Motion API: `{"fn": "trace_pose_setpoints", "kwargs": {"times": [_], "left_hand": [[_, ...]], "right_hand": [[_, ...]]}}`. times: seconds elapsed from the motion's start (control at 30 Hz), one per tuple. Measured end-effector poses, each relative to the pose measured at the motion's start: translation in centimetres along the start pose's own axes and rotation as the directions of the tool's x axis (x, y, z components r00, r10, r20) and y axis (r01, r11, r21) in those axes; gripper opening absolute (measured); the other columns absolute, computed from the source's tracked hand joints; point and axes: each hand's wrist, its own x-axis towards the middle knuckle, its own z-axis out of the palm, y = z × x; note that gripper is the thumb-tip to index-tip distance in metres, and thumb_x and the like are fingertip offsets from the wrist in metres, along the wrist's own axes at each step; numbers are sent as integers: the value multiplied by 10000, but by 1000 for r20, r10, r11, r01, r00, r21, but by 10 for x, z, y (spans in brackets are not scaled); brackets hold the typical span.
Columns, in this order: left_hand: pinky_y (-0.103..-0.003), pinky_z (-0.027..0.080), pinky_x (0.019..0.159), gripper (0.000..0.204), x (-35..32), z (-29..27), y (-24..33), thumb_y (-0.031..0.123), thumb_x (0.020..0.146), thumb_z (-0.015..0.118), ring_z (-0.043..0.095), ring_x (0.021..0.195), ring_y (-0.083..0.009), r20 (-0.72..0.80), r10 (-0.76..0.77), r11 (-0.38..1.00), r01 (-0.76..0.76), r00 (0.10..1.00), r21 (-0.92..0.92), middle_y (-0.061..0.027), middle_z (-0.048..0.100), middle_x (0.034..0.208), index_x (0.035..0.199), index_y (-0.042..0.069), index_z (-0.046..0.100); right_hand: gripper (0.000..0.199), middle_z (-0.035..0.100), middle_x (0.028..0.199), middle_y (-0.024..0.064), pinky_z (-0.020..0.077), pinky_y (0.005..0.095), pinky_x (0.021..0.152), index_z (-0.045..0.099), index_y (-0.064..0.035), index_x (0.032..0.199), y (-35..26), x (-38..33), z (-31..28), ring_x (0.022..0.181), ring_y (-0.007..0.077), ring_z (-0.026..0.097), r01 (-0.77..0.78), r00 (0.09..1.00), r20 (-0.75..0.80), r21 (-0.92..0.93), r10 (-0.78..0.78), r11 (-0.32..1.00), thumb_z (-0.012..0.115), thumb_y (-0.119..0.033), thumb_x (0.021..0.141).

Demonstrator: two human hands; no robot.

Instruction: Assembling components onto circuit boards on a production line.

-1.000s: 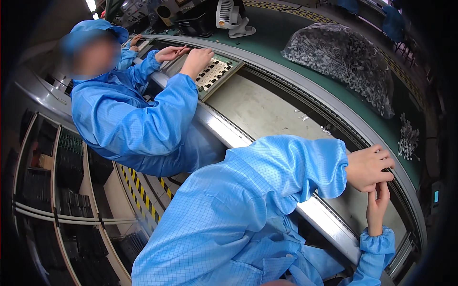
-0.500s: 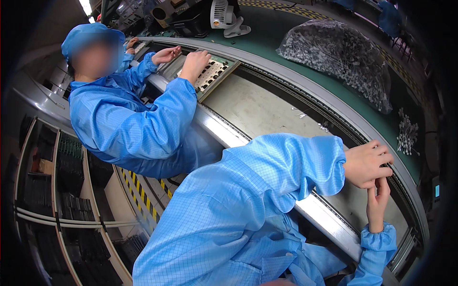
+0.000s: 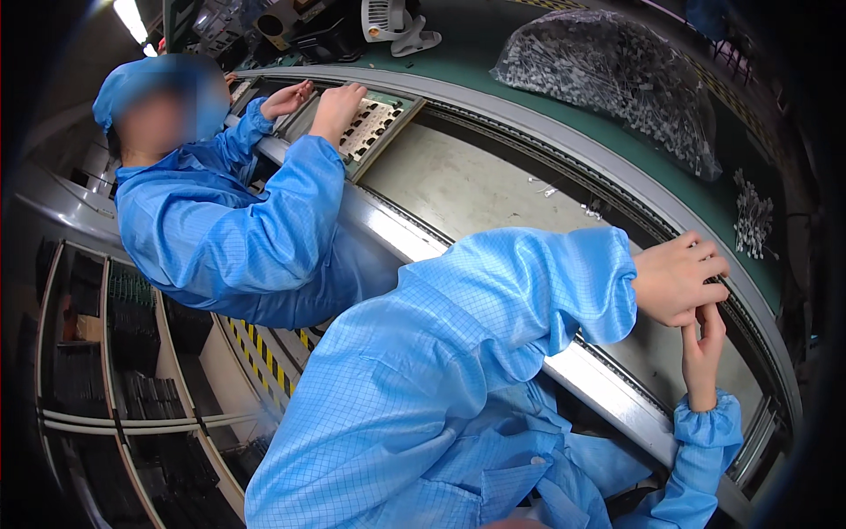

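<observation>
My left hand (image 3: 671, 284) reaches across the conveyor to its far rail, palm down, with bent fingers. Just below it my right hand (image 3: 702, 360) points upward, its thumb and forefinger meeting the left fingertips. Both hands look closed around one spot beside the rail; whatever lies between the fingers is hidden. Under my forearms runs the conveyor's grey bed (image 3: 441, 167). On that bed, left of my hands, lie a few small white connectors (image 3: 592, 211) with thin leads. Across the rail, a loose bunch of white-tipped leads (image 3: 753, 216) rests on the green bench.
A large clear bag of white connector leads (image 3: 608, 84) sits on the green bench. At left, a co-worker in blue (image 3: 229, 220) handles a framed board (image 3: 377, 128) on the conveyor. A white fan (image 3: 384, 19) stands farther back. Shelving (image 3: 79, 419) fills the lower left.
The whole view has shifted slightly, so the bench and co-worker appear higher and farther left. My hands keep nearly the same pose at the far rail.
</observation>
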Motion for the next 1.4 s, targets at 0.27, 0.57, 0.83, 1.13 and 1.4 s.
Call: {"fn": "trace_pose_setpoints", "kwargs": {"times": [0.27,0.57,0.83,1.13,1.4], "left_hand": [[-427,421,936,394,0,2,-2,236,661,736,542,1067,-287,22,-2,999,2,1000,36,-90,591,1113,1039,140,680],[-427,420,933,393,-2,2,0,244,659,745,538,1071,-289,26,-9,999,8,1000,47,-93,585,1121,1033,142,683],[-429,418,940,383,-1,2,-1,246,671,743,540,1076,-287,39,-10,999,8,999,47,-96,592,1128,1035,139,684],[-433,417,949,380,-1,1,0,247,679,741,543,1085,-294,46,-25,999,24,999,26,-100,598,1135,1037,134,686],[-432,419,942,374,-1,1,1,234,661,737,543,1076,-290,40,-19,999,18,999,32,-93,598,1120,1019,134,689]], "right_hand": [[379,585,1280,133,416,315,1002,511,61,1328,14,-3,-11,1172,201,550,-104,984,142,-33,107,994,562,-51,969],[370,591,1261,131,416,312,1001,517,56,1318,14,-5,-10,1169,192,551,-103,985,133,-50,109,993,567,-77,976],[248,632,942,115,461,309,777,579,55,1159,3,-1,1,856,182,579,-3,1000,-5,-21,2,1000,586,-55,937],[255,641,959,124,471,313,781,577,56,1166,1,0,0,859,188,592,11,1000,0,-26,-11,1000,589,-70,945],[260,639,972,126,470,314,785,574,57,1173,0,-1,0,867,190,589,-2,1000,12,-30,2,1000,591,-74,949]]}}
